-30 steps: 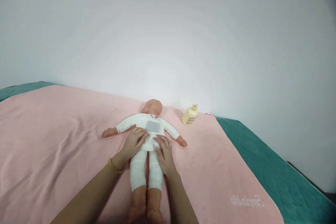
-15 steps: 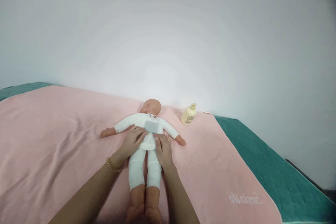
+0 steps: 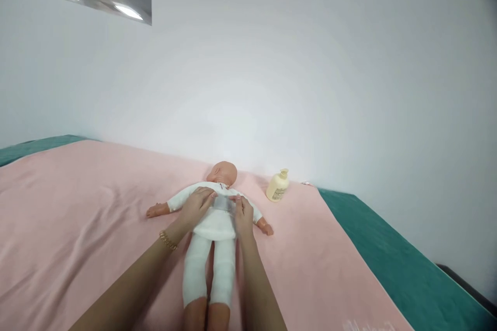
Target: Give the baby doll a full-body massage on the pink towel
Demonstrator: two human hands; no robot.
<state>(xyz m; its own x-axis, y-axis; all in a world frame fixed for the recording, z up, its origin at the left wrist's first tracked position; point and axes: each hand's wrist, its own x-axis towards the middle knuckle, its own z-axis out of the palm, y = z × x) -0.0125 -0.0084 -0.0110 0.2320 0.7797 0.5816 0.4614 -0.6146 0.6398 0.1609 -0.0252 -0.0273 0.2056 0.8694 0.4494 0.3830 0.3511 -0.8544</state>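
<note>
A baby doll [image 3: 214, 231] lies stretched out on the bedding, dressed in white, its bald head turned to one side and its arms spread. On its torso is a grey patch [image 3: 222, 203], partly covered at the sides by my fingers. My left hand [image 3: 196, 209] rests at the patch's left side, thumb and fingers closed together at the white cloth. Opposite it, my right hand [image 3: 243, 212] pinches at the patch's upper right edge. What exactly is between the fingertips is too small to make out. My left wrist wears a gold bracelet [image 3: 167, 240].
A cream pump bottle [image 3: 278, 186] stands right of the doll's head. Under everything lies a pink blanket [image 3: 314, 269], wrinkled on the left, over a green mattress [image 3: 399, 253]. A pale wall [image 3: 248, 72] rises behind the bed.
Both hands have slid up the doll's torso, from below the grey patch to its sides and upper edge. My right fingers have drawn into a pinch. The view has tilted up slightly.
</note>
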